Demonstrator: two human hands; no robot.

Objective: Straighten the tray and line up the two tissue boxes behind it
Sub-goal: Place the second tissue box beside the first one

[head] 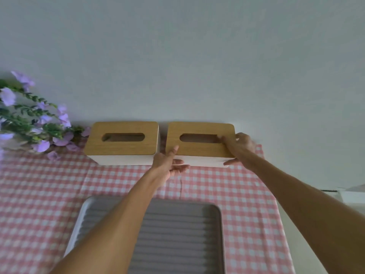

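Note:
Two white tissue boxes with wooden slotted lids stand side by side against the wall. The left tissue box (122,143) is untouched. My right hand (240,148) grips the right tissue box (199,148) at its right end, fingers over the lid by the slot and thumb on the front. At that box's front left corner my left hand (169,162) rests with one finger on the lid edge and the other fingers spread below. A grey ribbed tray (183,230) with a white rim lies near me, partly hidden under my left forearm.
A pink and white checked cloth (245,214) covers the table. Purple artificial flowers (37,123) lie at the far left, close to the left box. A plain wall runs right behind the boxes. The table's bare right edge (292,224) shows past the cloth.

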